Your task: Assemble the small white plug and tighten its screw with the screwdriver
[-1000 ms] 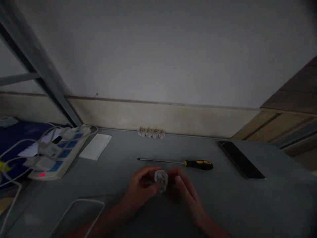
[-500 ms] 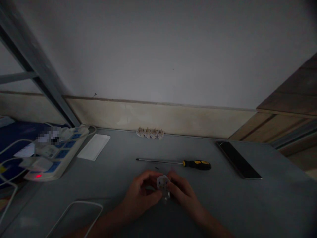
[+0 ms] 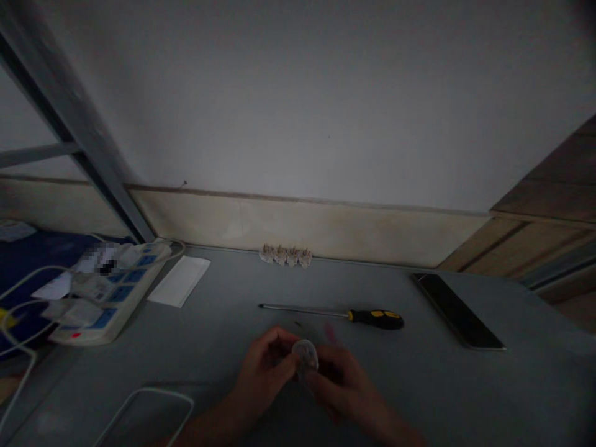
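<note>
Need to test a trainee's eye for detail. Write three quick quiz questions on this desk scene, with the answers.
1. True or false: the screwdriver lies with its handle nearer the phone than its tip.
2. How many items make up the row of small pieces by the wall?
3. What do the left hand and right hand hold? A) the phone B) the screwdriver C) a small clear piece

Key: 1. True. 2. Four. 3. C.

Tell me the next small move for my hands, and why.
Probably turn the small clear piece slightly with your right hand, your left hand steadying it: both hands hold it and partly hide it, so a fuller look seems sensible while the screwdriver lies untouched just beyond.
</note>
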`<state>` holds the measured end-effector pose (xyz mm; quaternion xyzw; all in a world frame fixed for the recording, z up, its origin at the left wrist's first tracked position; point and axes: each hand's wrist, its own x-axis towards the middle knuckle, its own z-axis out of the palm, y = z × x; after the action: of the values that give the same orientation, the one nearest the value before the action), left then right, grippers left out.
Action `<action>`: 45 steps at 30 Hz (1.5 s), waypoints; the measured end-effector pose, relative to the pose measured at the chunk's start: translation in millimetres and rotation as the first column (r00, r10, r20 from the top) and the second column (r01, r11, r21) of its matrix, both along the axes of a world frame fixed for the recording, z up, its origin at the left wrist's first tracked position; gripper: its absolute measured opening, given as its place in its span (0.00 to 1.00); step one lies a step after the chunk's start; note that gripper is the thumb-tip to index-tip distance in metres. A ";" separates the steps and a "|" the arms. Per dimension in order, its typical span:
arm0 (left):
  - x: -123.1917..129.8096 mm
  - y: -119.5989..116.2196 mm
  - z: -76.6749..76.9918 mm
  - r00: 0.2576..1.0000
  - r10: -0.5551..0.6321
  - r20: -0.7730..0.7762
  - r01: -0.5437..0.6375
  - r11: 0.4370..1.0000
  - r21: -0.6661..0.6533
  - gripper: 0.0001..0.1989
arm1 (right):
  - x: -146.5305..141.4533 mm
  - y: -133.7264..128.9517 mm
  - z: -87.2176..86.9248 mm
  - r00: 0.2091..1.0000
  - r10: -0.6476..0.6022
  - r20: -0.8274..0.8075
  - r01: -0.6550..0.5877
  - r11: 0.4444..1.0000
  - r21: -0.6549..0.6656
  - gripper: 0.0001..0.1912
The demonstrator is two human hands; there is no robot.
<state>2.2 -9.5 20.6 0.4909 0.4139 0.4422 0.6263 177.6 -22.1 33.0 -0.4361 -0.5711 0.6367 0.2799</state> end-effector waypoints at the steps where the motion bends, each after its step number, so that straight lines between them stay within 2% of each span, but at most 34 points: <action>1: -0.2 -0.6 0.0 1.000 -0.005 0.002 0.005 1.000 0.005 0.25 | -0.4 -0.5 1.4 1.000 0.023 0.011 -0.023 1.000 -0.009 0.31; 6: -3.6 0.4 2.4 0.998 -0.062 -0.014 0.062 0.998 -0.012 0.21 | 1.6 -1.5 3.0 0.992 0.076 0.101 -0.081 0.996 0.040 0.28; 8: -5.6 1.0 4.0 0.994 -0.085 -0.063 0.085 0.996 -0.016 0.17 | 8.8 0.8 4.4 0.983 0.062 0.171 -0.084 0.988 0.126 0.26; 10: -7.0 0.2 6.0 0.976 -0.050 -0.210 0.068 0.994 0.080 0.12 | 22.4 6.8 7.7 0.969 -0.032 0.243 -0.032 0.966 0.255 0.26; 12: -7.1 -2.0 7.8 0.920 0.036 -0.390 0.069 0.965 0.252 0.07 | 41.7 16.7 12.4 0.932 -0.208 0.297 0.076 0.914 0.399 0.28; 14: -5.8 -4.5 8.4 0.854 0.112 -0.508 0.112 0.914 0.390 0.02 | 63.5 29.2 17.0 0.853 -0.404 0.331 0.180 0.821 0.541 0.27; 17: -2.7 -6.3 6.4 0.790 0.137 -0.597 0.188 0.874 0.448 0.02 | 92.1 46.4 20.5 0.728 -0.593 0.344 0.211 0.672 0.710 0.21; 19: -1.6 -5.4 4.2 0.761 0.158 -0.629 0.198 0.867 0.458 0.03 | 105.1 53.7 19.1 0.673 -0.642 0.368 0.172 0.620 0.766 0.19; 22: -4.0 0.4 0.0 0.736 0.204 -0.645 0.189 0.853 0.486 0.05 | 117.9 57.3 11.1 0.636 -0.629 0.447 0.091 0.636 0.766 0.24; 26: -12.7 18.7 -9.1 0.710 0.287 -0.644 0.182 0.808 0.560 0.05 | 133.2 55.5 -3.0 0.603 -0.558 0.570 0.031 0.730 0.682 0.32; 27: -14.7 24.1 -11.7 0.701 0.309 -0.643 0.191 0.787 0.587 0.04 | 136.8 55.5 -5.6 0.594 -0.540 0.596 0.029 0.755 0.655 0.32; 29: -17.1 33.7 -16.0 0.684 0.311 -0.660 0.257 0.744 0.617 0.11 | 142.2 56.6 -8.4 0.586 -0.507 0.633 0.035 0.796 0.605 0.29; 32: -17.0 41.3 -19.7 0.619 0.282 -0.733 0.373 0.716 0.590 0.18 | 143.8 60.3 -5.5 0.612 -0.479 0.629 0.060 0.821 0.568 0.21; 36: -14.5 41.5 -21.8 0.549 0.266 -0.793 0.423 0.730 0.538 0.14 | 139.7 58.8 10.7 0.703 -0.461 0.541 0.116 0.825 0.553 0.17; 38: -14.3 41.3 -23.0 0.556 0.251 -0.792 0.420 0.738 0.528 0.11 | 138.4 53.6 21.2 0.757 -0.452 0.471 0.157 0.826 0.541 0.15; 41: -14.7 42.1 -24.9 0.587 0.224 -0.778 0.401 0.754 0.520 0.09 | 136.6 44.6 33.3 0.831 -0.458 0.317 0.256 0.819 0.513 0.19; 43: -14.4 42.5 -25.5 0.616 0.207 -0.760 0.376 0.770 0.515 0.09 | 134.6 41.3 36.6 0.845 -0.507 0.172 0.369 0.784 0.498 0.23; 45: -13.3 42.0 -25.1 0.652 0.195 -0.733 0.338 0.790 0.511 0.09 | 131.7 41.3 36.6 0.807 -0.590 0.010 0.512 0.709 0.484 0.25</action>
<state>-11.1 32.6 -4.5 0.8194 0.4493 0.2786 0.2215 309.4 19.2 69.5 -0.5586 -0.5689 0.3317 0.5044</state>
